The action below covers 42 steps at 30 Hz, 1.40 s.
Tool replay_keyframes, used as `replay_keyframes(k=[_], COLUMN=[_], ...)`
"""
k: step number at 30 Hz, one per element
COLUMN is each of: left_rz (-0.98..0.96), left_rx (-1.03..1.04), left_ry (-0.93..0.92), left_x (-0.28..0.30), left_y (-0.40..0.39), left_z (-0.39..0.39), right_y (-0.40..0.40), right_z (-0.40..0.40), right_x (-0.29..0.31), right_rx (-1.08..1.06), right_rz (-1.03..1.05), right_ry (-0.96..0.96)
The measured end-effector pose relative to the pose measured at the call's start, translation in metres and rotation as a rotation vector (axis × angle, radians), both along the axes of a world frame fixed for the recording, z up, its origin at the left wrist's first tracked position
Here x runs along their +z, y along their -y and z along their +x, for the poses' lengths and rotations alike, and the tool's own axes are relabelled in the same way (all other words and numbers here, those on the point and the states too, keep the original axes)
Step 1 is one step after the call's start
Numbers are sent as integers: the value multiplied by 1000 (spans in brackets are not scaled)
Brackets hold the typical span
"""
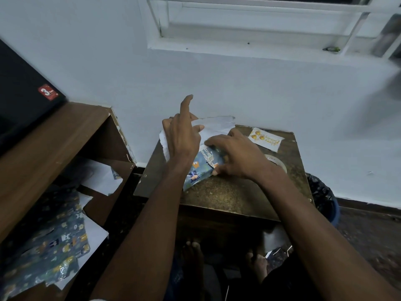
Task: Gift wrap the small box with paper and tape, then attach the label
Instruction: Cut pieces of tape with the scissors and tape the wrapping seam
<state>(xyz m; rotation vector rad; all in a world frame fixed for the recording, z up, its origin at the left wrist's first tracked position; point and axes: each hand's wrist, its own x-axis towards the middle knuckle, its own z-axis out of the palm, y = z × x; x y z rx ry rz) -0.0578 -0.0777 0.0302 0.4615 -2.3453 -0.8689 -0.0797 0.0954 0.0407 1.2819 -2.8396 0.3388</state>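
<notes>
- The small box (pixel 202 165) lies near the middle of the table (pixel 230 192), already under patterned wrapping paper (pixel 196 173), whose white underside stands up in a loose flap at the far side, towards the wall.
- The right hand (pixel 235 156) rests on top of the covered box with fingers spread and bent, pressing the paper down, the thumb at the near edge.
- The left hand (pixel 184 135) is lifted at the flap; its forefinger points up, the others look loosely bent against the white paper. Whether it pinches the flap, I cannot tell.
- By my judgement the wrapping step is in hand: folding the far flap over the box.
- Next the flap wants drawing taut and creasing, then taping; the tape roll (pixel 276 162) sits just beyond the right wrist.
- The label (pixel 265 139) lies unused at the far right corner.
</notes>
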Motion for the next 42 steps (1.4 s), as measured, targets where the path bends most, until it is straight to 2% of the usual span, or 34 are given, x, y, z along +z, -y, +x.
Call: replay_keyframes(k=[9,15,24,28,34,38,42], left_rz=[0,-21,-41,-62,-60,-34,-8], left_rx=[-39,-121,-120,-149,-249,-292,-335], left_ry=[-50,-80,-86,-66,8,50,100], left_x=[2,-5,-7,-14,-25,-25,-20], left_y=[-6,-17,-22,-20,-11,-11,-12], left_z=[0,4,12,20,33,41,49], right_y=[10,10,9,3,-5,-13,-22], right_z=[3,-7,3,5,8,16,26], right_x=[0,-15,-12,-12,-11,-6,-10], right_rx=[15,-49,-182,-162,-139,-179,-274], right_rz=[8,-111,-232,-241,-209,-171,-244], right_ry=[-118,61,-43,-2,-51,-26,-73])
